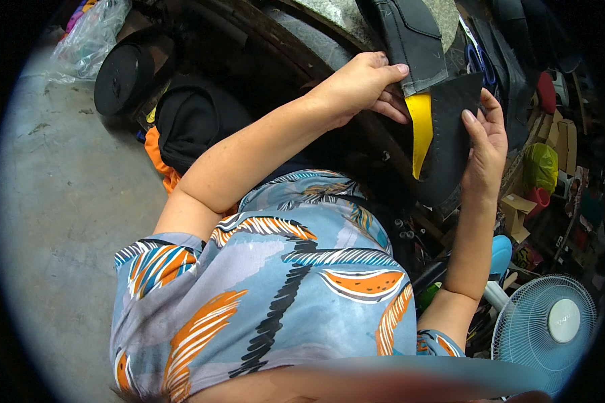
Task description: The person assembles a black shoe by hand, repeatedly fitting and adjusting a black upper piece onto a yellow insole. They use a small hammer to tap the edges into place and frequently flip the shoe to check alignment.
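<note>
A black stitched leather piece [418,54], like part of a shoe or boot upper, is pinched at its lower left edge between the thumb and fingers of my left hand [364,86]. It adjoins a curved black leather panel [450,138] with a row of small marks or holes. Between them shows a bright yellow strip [420,131], perhaps lining. My right hand [486,138] grips the panel's right edge, thumb in front and fingers partly behind. Whether the two black parts are joined is hard to tell. Blue-handled scissors [478,62] lie just beyond my right hand.
A grey stone-like slab [333,13] and more black leather [507,80] lie at the far side. Right of me are a cardboard box [517,213], a yellow bag [540,166] and a fan [543,329]. A round black object [122,75] and clear plastic bag [91,43] sit left.
</note>
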A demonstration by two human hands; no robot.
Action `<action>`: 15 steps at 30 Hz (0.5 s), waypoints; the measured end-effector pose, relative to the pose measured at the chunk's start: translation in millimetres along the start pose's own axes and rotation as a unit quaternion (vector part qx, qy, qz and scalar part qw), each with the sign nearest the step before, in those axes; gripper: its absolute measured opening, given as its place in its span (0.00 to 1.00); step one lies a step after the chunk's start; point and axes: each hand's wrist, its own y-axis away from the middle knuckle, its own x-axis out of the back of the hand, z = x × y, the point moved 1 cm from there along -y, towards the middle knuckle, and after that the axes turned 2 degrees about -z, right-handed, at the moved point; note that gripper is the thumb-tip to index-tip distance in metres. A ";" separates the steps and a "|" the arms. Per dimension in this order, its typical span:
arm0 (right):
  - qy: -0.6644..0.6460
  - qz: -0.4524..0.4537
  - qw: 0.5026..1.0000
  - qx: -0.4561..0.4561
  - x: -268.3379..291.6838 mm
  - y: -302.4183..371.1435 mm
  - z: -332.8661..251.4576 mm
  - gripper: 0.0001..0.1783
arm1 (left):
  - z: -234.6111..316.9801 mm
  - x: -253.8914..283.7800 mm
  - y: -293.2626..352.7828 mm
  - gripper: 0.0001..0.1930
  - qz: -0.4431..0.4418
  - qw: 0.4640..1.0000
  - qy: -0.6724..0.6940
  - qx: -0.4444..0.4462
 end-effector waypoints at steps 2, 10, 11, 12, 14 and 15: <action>-0.033 -0.011 0.999 -0.024 4.4 3.4 -3.6 0.21 | -0.7 -2.6 0.4 0.18 -0.001 1.000 0.001 -0.009; 0.060 -0.066 0.995 -0.045 2.3 0.6 0.9 0.19 | -2.5 -9.2 2.1 0.17 -0.010 0.999 -0.017 -0.037; 0.080 -0.061 0.993 -0.055 0.2 0.4 1.0 0.19 | -2.5 -9.6 2.8 0.17 -0.005 0.999 -0.029 -0.038; 0.090 -0.058 0.992 -0.072 -1.9 0.4 0.8 0.19 | -2.5 -9.9 3.6 0.17 -0.007 0.999 -0.021 -0.038; 0.089 -0.057 0.990 -0.089 -6.3 0.9 1.1 0.20 | -2.7 -10.6 4.9 0.17 -0.001 0.999 -0.032 -0.036; 0.091 -0.057 0.990 -0.090 -8.1 1.0 1.6 0.20 | -2.9 -10.9 5.5 0.16 -0.004 0.999 -0.019 -0.037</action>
